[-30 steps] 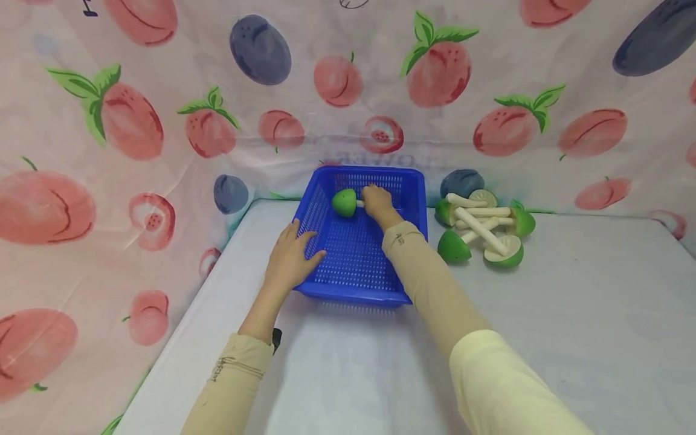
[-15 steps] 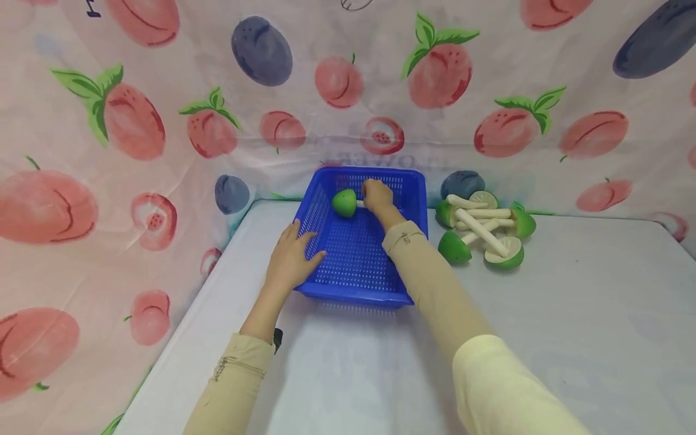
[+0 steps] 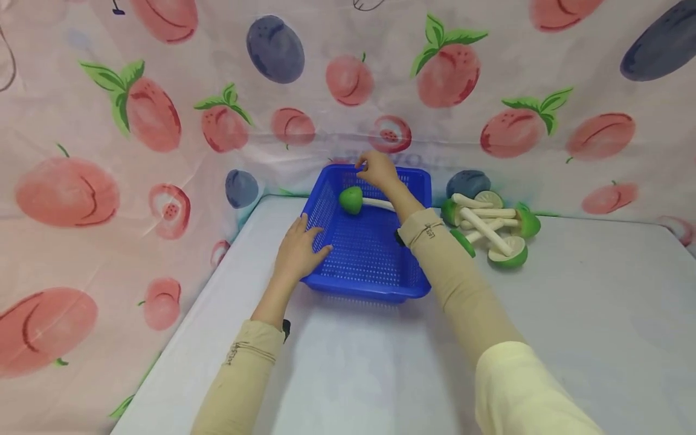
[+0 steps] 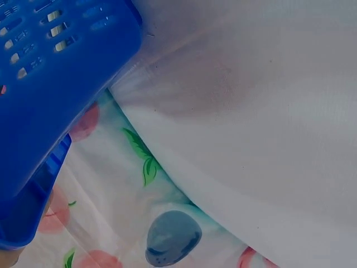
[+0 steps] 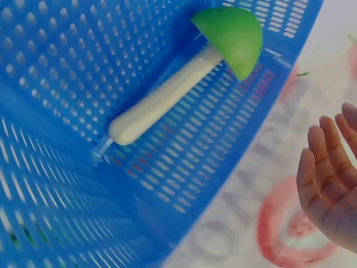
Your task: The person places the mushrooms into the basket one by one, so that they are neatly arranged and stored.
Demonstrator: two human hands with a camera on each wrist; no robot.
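A blue plastic basket (image 3: pixel 359 289) with slotted sides stands on the white table. My left hand (image 3: pixel 298 252) rests at its left rim, fingers spread and thumb over the inside. In the left wrist view the basket wall (image 4: pixel 67 106) fills the upper left. Inside the basket, at the back, lies a toy mushroom (image 3: pixel 352 199) with a green cap and long white stem, also plain in the right wrist view as a mushroom (image 5: pixel 167 97). My right hand (image 3: pixel 379 170) hovers over the back rim, fingers loosely bent and holding nothing; the right wrist view shows its fingers (image 5: pixel 329 162) apart from the mushroom.
Several more green-capped mushrooms (image 3: pixel 492 226) lie heaped right of the basket, partly behind the right sleeve (image 3: pixel 467 284). A fruit-print cloth (image 3: pixel 304 60) hangs close behind the table and along its left side.
My right hand has let go of the mushroom's stem and risen toward the back rim. The mushroom stays in the basket. My left hand keeps its place at the rim; the head view has shifted slightly.
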